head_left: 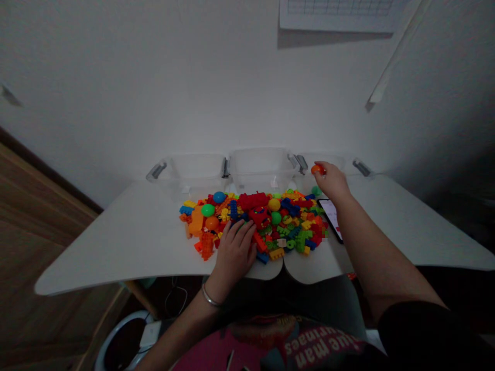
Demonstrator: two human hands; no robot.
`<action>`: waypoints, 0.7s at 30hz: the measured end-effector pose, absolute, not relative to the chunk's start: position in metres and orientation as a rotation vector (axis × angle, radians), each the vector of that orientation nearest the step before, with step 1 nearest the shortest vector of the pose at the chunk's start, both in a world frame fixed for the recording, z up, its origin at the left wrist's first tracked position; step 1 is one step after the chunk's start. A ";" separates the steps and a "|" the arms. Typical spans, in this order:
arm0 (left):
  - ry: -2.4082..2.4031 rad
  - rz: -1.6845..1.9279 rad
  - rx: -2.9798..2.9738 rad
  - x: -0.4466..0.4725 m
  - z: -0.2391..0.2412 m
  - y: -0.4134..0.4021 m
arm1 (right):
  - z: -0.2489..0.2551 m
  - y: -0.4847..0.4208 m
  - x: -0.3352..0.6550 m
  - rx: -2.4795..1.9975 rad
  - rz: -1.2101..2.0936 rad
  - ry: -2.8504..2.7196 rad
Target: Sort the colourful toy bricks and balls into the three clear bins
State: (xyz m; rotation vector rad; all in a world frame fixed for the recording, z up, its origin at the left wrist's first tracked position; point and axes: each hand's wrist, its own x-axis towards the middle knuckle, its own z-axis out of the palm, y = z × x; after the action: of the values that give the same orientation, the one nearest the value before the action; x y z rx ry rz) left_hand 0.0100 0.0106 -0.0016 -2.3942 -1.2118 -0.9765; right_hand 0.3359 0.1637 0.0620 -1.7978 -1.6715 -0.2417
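Plainly, the right hand (pixel 333 181) pinches an orange ball (pixel 317 168) in a closed grip at the rightmost clear bin (pixel 337 157); the left hand (pixel 234 252) rests open-fingered on the block pile (pixel 270 216). A slack pinch might send the ball rolling off the counter (pixel 135 232), or the forearm could nudge the phone (pixel 331 212).

White table (pixel 116 242) under brick pile (pixel 288 222), three clear bins (pixel 259 167), phone (pixel 332 212).

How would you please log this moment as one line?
left hand: flat on block pile | right hand: holding orange ball at right bin
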 end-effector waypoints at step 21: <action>-1.211 -0.996 -2.406 0.009 -0.004 0.011 | 0.083 0.123 0.303 -1.235 -0.352 -1.570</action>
State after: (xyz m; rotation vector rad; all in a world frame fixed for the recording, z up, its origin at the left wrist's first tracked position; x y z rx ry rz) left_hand 0.0090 0.0115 -0.0041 -2.4057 -1.2114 -0.9961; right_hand 0.3029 0.1232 0.0826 -1.2353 -1.5704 -0.3517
